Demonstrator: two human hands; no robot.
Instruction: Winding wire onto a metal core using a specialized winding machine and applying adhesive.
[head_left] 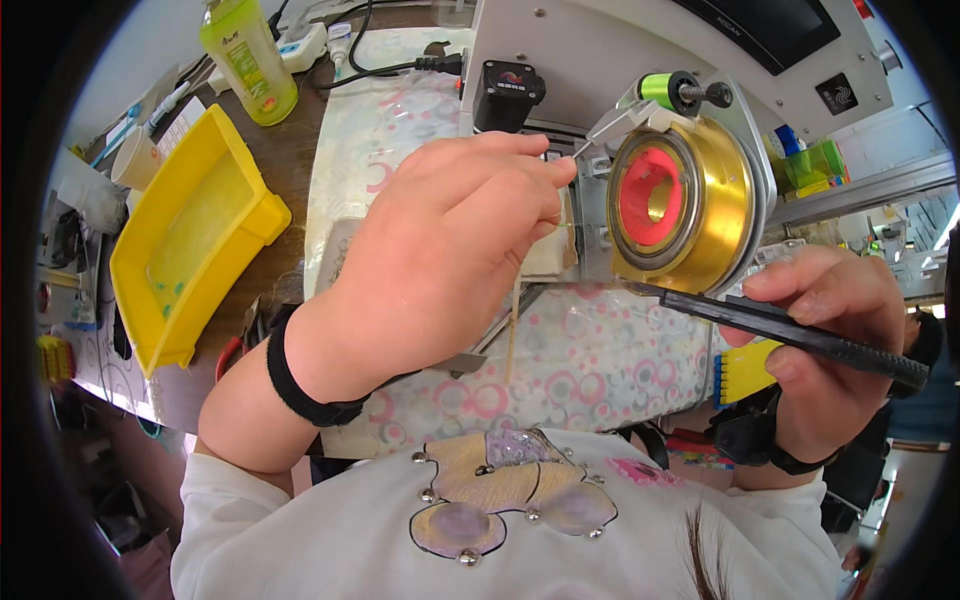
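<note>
My left hand (450, 220) is raised over the table, its fingers bent and pinched together. What they hold, if anything, is hidden or too thin to make out. Close to its fingertips is the thin tip of a pale guide arm (618, 120) on the machine. Right of that hand sits a gold-coloured metal drum (728, 190) with a red ring (642, 215) in its front. A small spool of bright green thread (657, 90) is mounted above the drum. My right hand (840, 310) grips slim black tweezers (790, 325), their tip pointing left at the drum's lower edge.
A large grey machine body (600, 40) with a dark screen (765, 30) fills the back. A black motor-like block (507, 95) stands before it. At left are a yellow tray (200, 230) and a green drink bottle (250, 65). A patterned cloth (580, 350) covers the table.
</note>
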